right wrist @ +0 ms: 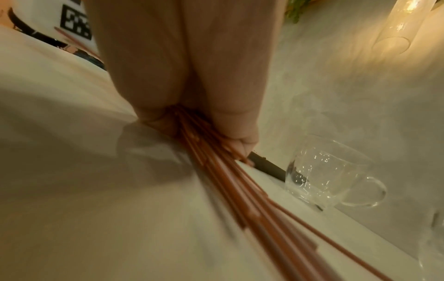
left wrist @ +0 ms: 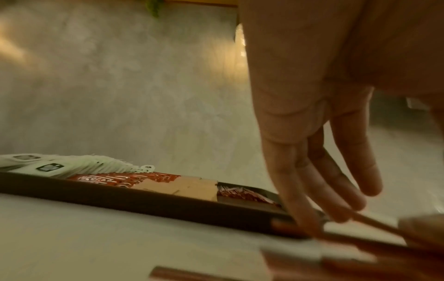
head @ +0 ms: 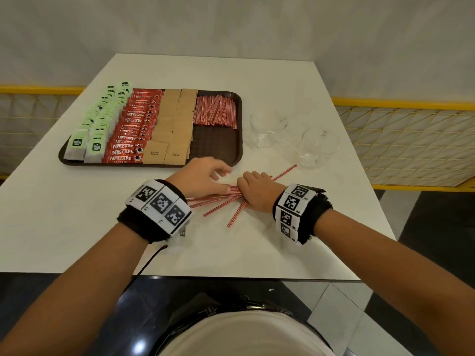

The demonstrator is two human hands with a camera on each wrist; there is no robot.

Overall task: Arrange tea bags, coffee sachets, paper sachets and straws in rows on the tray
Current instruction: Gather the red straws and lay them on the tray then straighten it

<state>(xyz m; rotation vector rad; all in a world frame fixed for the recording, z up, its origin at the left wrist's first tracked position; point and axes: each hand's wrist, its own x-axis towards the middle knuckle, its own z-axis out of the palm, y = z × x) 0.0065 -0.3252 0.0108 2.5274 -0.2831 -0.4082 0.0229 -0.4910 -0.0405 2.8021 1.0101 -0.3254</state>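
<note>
On the white surface (head: 257, 104) sits a brown tray (head: 218, 140) filled in rows: tea bags (head: 100, 119) at the left, then red coffee sachets (head: 136, 124), brown paper sachets (head: 172, 122), and a pile of red-striped straws (head: 215, 109) in the far right corner. Near the tray's front edge, a loose bunch of straws (head: 218, 199) lies fanned out between both hands. The right hand (head: 257, 191) has its grip wrapped around the bunch, fingers curled over it against the surface. The left hand (head: 200, 178) rests on the straws with its grip spread, fingers straight and loosely apart. Two clear glass cups (head: 267, 127) stand just right of the tray.
</note>
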